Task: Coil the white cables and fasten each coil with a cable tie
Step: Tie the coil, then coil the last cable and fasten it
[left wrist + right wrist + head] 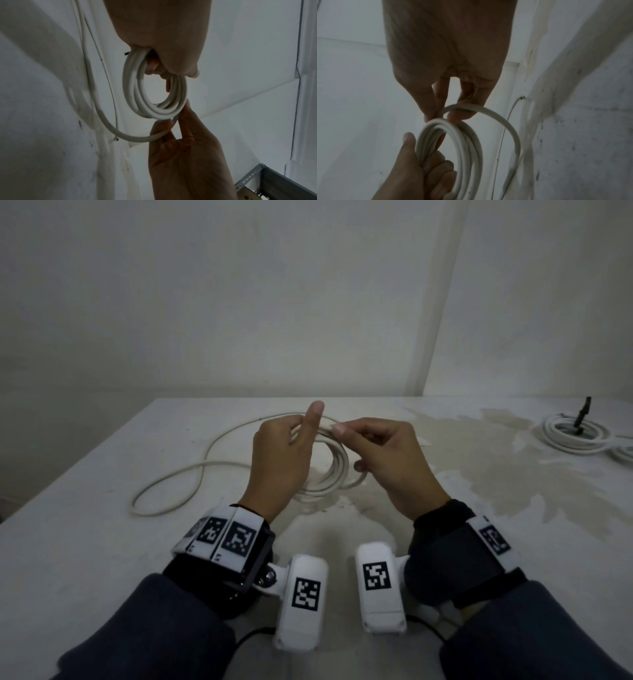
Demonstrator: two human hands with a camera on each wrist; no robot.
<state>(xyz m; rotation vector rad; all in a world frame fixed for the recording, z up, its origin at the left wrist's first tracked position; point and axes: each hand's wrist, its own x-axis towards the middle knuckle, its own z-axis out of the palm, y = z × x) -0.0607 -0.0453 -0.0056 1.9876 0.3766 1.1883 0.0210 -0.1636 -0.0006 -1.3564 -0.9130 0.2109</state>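
A white cable coil [337,470] hangs above the table between my hands. My left hand [291,446] grips the coil's left side with curled fingers, thumb pointing up. My right hand [346,433] pinches one strand at the coil's top between thumb and forefinger. The loose tail [178,472] snakes left across the table. In the left wrist view my left hand [154,63] clasps the coil [135,88] and my right hand [171,125] pinches the outer strand. In the right wrist view my right hand [436,113] nips the strand above the coil [467,146], which my left hand [426,162] holds.
A second white coil [575,438] with a black tie [582,414] standing up from it lies at the table's far right. A thin wire [112,97] lies on the table behind the coil. The stained table [462,474] meets a wall behind. A metal frame [254,178] shows low down.
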